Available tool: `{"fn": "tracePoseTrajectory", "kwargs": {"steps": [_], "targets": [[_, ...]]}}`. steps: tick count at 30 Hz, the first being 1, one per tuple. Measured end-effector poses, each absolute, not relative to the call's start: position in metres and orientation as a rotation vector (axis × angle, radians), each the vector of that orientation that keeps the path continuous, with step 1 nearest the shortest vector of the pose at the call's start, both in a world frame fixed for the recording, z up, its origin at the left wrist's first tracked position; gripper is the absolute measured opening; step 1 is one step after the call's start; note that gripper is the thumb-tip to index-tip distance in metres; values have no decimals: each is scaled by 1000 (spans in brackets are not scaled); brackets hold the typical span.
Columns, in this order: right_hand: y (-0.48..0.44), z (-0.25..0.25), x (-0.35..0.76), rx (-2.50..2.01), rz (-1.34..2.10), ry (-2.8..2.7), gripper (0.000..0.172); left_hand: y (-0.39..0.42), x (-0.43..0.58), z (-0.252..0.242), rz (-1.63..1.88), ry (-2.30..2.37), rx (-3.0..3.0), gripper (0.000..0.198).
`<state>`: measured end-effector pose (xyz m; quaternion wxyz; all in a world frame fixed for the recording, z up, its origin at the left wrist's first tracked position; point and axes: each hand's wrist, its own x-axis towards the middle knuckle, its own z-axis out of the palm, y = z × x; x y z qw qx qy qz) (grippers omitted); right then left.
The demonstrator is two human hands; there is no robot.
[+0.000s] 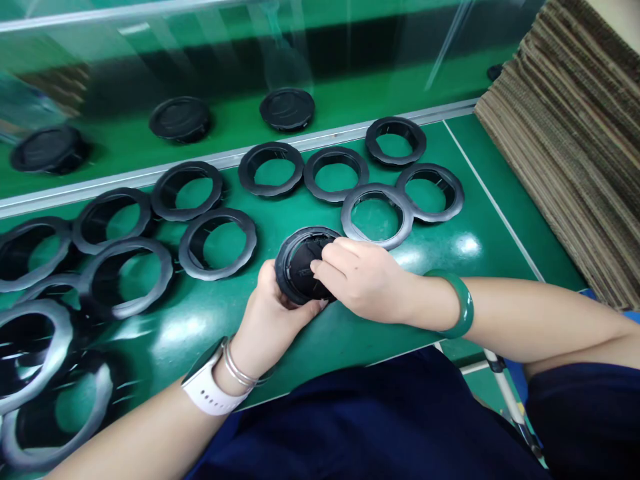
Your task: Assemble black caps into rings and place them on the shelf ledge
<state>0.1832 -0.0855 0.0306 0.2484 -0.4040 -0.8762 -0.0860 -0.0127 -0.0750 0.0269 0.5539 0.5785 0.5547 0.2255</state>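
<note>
Both my hands hold one black round plastic part (pixel 301 261) just above the green table (pixel 350 333) near its front edge. My left hand (pixel 273 317) grips the part's rim from below, with a white watch and a thin bracelet on that wrist. My right hand (pixel 360 275) is curled over the part's middle, its fingertips pressing on a black insert inside the ring. A green bangle sits on my right wrist. Whether the insert is seated in the ring I cannot tell.
Several black plastic rings (pixel 377 215) lie spread over the table from the left edge to the back right. Three closed black discs (pixel 287 109) rest on the green belt behind a metal rail. A tall stack of corrugated cardboard (pixel 575 133) stands at the right.
</note>
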Motion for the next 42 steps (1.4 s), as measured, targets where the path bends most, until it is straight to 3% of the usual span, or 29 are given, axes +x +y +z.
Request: {"fn": "tracePoseTrajectory", "kwargs": {"steps": [11,21,31,34,38,42], "targets": [[-85,35,179,-1188,-56,-2424,32,-77,-13,29,522,1313,1386,64],[-92,34,177,-1236,-122,-2482,42,-79,-13,30,532,1276,1426,61],[-81,35,183,-1173,-39,-2403,29,-77,-14,23,551,1179,1355,66],[-80,46,191,-1200,50,-2197,26,-78,-13,26,644,1158,1299,65],[-81,58,200,-1320,324,-1882,40,-81,-15,29,766,1163,1359,71],[-80,61,202,-1422,863,-1805,26,-82,-21,27,708,1170,1516,84]]}}
